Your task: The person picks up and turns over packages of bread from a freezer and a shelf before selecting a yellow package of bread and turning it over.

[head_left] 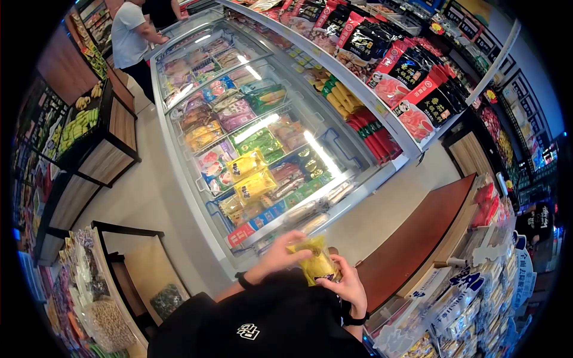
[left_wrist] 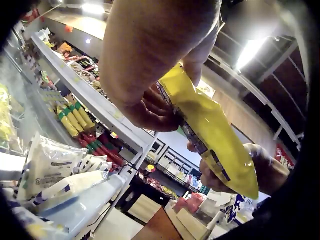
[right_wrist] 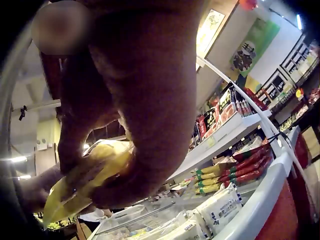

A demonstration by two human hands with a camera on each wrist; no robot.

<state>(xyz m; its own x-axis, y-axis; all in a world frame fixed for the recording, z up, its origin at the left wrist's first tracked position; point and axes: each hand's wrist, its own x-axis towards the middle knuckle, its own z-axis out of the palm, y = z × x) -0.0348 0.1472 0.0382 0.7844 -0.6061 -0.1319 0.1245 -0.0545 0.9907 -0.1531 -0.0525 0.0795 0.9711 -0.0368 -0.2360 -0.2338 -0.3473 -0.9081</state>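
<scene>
Both hands hold a yellow plastic food packet (head_left: 314, 261) in front of the chest, close to the near end of a freezer. My left hand (head_left: 282, 255) grips it at one side, and in the left wrist view the fingers curl against the printed face (left_wrist: 187, 127) of the packet. On the opposite side my right hand (head_left: 348, 287) pinches it between thumb and fingers. The packet's contents are pale yellow through the film in the right wrist view, where the hand (right_wrist: 150, 90) covers part of it.
The chest freezer (head_left: 206, 230) holds several bagged foods, among them similar yellow packets (head_left: 253, 184). Above its right side runs a shelf of black-and-red pouches (head_left: 418, 98). A brown board (head_left: 412, 244) lies at right, and a snack rack (head_left: 101, 322) at lower left. A person (head_left: 128, 39) stands beyond.
</scene>
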